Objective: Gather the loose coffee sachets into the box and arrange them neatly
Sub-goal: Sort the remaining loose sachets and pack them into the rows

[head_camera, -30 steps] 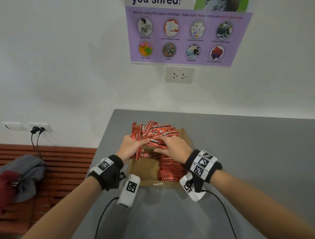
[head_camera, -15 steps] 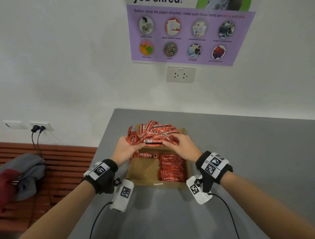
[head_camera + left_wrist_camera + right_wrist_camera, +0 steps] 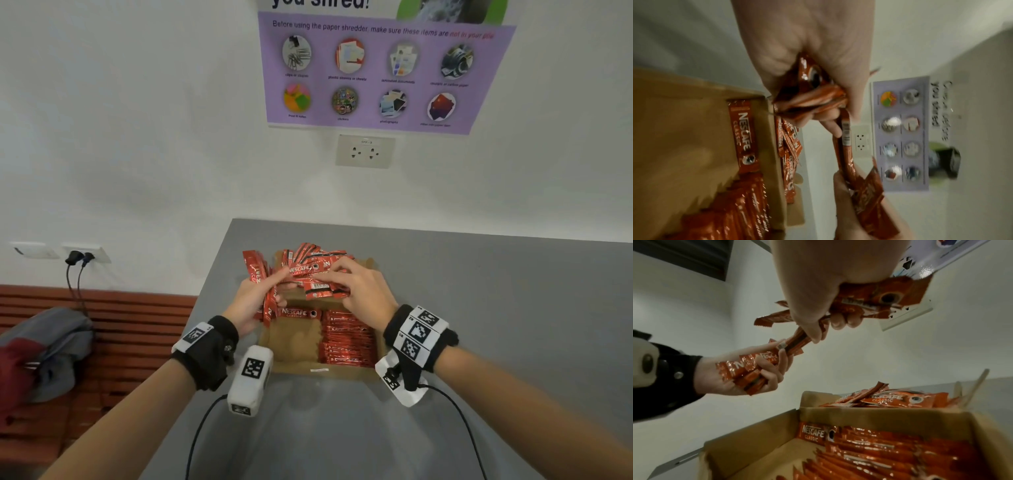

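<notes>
Holding: my left hand [image 3: 251, 301] and right hand [image 3: 359, 291] each clasp glossy red foil coffee sachets [image 3: 315, 274] over the brown cardboard box [image 3: 291, 346]
Feel: light, slippery, floppy
Grip: mid-length, squeezed flat

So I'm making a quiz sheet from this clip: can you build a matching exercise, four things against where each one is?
Things:
1. left hand
2. neat row of sachets
3. wall socket
4. jacket

Places:
A. on the wooden bench
B. in the box's right side
C. under the purple poster
D. gripping a bunch of sachets at the box's left edge

Pairs: 1-D, 2-B, 3-C, 4-A
</notes>
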### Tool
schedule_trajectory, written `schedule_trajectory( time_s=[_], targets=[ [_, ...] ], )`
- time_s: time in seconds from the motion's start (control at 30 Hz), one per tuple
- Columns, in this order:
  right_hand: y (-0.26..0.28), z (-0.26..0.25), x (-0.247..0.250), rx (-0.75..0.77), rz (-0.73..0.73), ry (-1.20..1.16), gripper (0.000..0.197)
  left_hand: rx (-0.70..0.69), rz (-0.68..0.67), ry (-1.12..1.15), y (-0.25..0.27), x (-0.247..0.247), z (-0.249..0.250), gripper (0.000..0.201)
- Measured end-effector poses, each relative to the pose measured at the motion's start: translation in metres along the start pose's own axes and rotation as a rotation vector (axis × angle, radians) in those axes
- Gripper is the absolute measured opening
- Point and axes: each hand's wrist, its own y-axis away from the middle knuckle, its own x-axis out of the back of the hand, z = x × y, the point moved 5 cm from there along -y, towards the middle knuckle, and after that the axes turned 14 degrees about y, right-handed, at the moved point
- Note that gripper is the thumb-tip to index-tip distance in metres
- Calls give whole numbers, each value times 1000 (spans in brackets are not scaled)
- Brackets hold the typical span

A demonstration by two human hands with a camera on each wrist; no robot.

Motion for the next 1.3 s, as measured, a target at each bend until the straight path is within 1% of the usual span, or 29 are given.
schedule_trajectory(
  time_s=[0.07, 0.1, 0.13, 0.2, 0.23, 0.27, 0.3, 0.37, 0.43, 0.53, 0.6, 0.63, 0.67, 0.73, 0.77, 0.87, 0.9, 0.97, 1.1, 1.2, 1.27, 1.3],
  targets=[
    [1, 0, -3, 28, -67, -48, 50, -61, 16, -190, 2, -1, 4, 10],
    [1, 3, -3, 5, -71, -101, 48, -102, 22, -260, 2, -1, 6, 9],
    [1, 9, -2, -58, -45, -157, 46, -152, 25, -315, 3, -2, 9, 12],
    [1, 26, 0, -257, 37, -234, 36, -242, 32, -395, 4, -2, 14, 21],
    [1, 33, 1, -340, 54, -246, 28, -268, 36, -431, 4, -1, 14, 25],
    [1, 38, 0, -387, 35, -254, 22, -280, 37, -458, 4, -1, 14, 27],
    [1, 39, -4, -395, -12, -266, 21, -279, 40, -469, 4, 0, 12, 28],
    [1, 32, -14, -348, -146, -315, 30, -272, 32, -479, 4, -2, 11, 29],
    [1, 23, -22, -317, -199, -378, 34, -269, 21, -508, 3, -4, 10, 32],
    [-1, 20, -23, -366, -133, -464, 28, -262, 26, -555, 1, -3, 11, 35],
    [-3, 20, -21, -397, -83, -479, 24, -251, 28, -614, 0, -2, 12, 32],
    [-4, 20, -22, -392, -95, -462, 20, -244, 25, -656, 0, -1, 12, 31],
    [-5, 17, -24, -369, -149, -429, 16, -232, 21, -693, 0, 0, 11, 30],
    [-5, 7, -30, -291, -327, -307, 11, -214, 12, -758, -2, 3, 11, 30],
    [-6, 2, -32, -258, -382, -240, 13, -214, 13, -800, -3, 5, 11, 28],
    [-13, -9, -39, -246, -423, -161, 20, -257, 76, -896, -1, 9, 13, 12],
    [-16, -13, -43, -250, -446, -140, 21, -276, 103, -908, 0, 11, 14, 10],
    [-22, -19, -51, -246, -509, -54, 24, -318, 155, -914, 0, 15, 16, 15],
    [-30, -24, -59, -198, -589, 66, 25, -337, 185, -862, 0, 20, 19, 9],
    [-34, -27, -57, -139, -632, 158, 12, -315, 178, -878, -2, 22, 17, 10],
    [-35, -29, -56, -116, -638, 215, 21, -306, 188, -896, -4, 24, 15, 9],
    [-34, -31, -55, -96, -638, 243, 22, -305, 189, -908, -5, 25, 14, 11]
  ],
)
